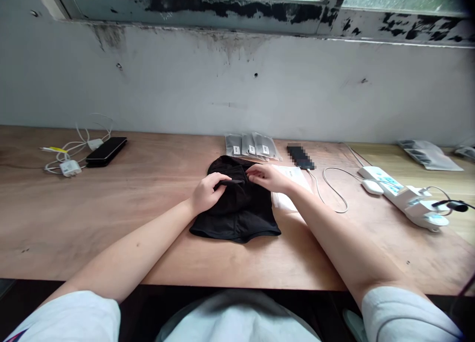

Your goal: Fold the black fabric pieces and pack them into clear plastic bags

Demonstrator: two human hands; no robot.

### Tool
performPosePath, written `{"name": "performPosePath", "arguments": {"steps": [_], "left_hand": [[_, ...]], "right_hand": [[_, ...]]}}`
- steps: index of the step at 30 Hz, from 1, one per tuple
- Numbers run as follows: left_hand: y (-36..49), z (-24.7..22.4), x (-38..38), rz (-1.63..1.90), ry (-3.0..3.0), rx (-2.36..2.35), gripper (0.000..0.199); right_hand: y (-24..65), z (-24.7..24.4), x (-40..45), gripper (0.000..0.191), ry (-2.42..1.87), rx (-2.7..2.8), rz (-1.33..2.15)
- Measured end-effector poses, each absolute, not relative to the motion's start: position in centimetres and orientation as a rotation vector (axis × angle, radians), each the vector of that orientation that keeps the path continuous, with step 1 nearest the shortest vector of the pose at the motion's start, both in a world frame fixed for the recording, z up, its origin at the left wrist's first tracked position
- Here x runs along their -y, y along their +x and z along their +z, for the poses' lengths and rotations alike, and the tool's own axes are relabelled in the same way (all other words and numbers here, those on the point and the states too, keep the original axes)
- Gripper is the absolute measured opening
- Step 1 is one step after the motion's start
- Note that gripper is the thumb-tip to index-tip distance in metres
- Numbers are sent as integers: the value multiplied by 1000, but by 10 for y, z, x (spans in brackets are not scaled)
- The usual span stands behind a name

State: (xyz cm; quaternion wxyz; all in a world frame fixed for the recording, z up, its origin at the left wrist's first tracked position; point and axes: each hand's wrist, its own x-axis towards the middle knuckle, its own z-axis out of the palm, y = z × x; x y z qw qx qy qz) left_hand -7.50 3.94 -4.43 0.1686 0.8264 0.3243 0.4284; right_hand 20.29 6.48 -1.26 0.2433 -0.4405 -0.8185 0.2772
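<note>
A black cloth garment (237,218) lies on the wooden table in front of me, its wide hem toward me and its upper part bunched in folds. Its exact kind does not show. My left hand (208,192) pinches a raised fold near the garment's middle, between thumb and fingers. On the other side, my right hand (269,177) has its fingertips closed on the cloth near the top, partly hidden by the fold. A white sheet or flat packet (293,183) lies beneath my right forearm, beside the garment.
Clear bags with dark contents (252,146) lie behind the garment. To their right is a pixelated dark device (300,156) on a white cable. A white power strip (386,181) with plugs stands right; a black case (106,152) and white charger (70,168) lie left.
</note>
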Motion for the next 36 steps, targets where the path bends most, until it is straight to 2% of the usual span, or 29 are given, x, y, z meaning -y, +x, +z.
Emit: {"name": "performPosePath", "arguments": {"steps": [2,5,10,12,15,18,22,25,28,32,36], "left_hand": [[-76,-42,-37,1336,2275,-986,18],[-77,-40,-34,1448,2210,-1080,19],[-71,-43,-36,1463,2181,-1203,28],[-69,-43,-35,1467,2267,-1306,26],[-67,-39,-30,1371,2464,-1408,17],[-62,-37,-21,1083,2682,-1271,26],[-53,-39,-11,726,2772,-1133,45],[-49,-40,-8,634,2782,-1178,43],[-49,-37,-9,644,2792,-1208,31],[-51,-33,-10,835,2673,-1225,27],[-57,-20,-12,1228,2400,-1172,24]], "right_hand": [[192,-6,-54,48,-1005,2313,1089],[182,-5,-43,78,-884,2361,1314],[175,-8,-38,97,-922,2250,1266],[172,-9,-39,100,-914,2219,1217],[169,-13,-41,84,-920,2258,1150],[167,-20,-45,61,-1054,2284,1070],[165,-33,-50,68,-1192,2170,1084],[164,-39,-52,64,-1219,2133,1027],[161,-40,-51,47,-1216,2110,977],[158,-34,-49,29,-1280,2047,952],[164,-15,-51,26,-1271,1851,931]]}}
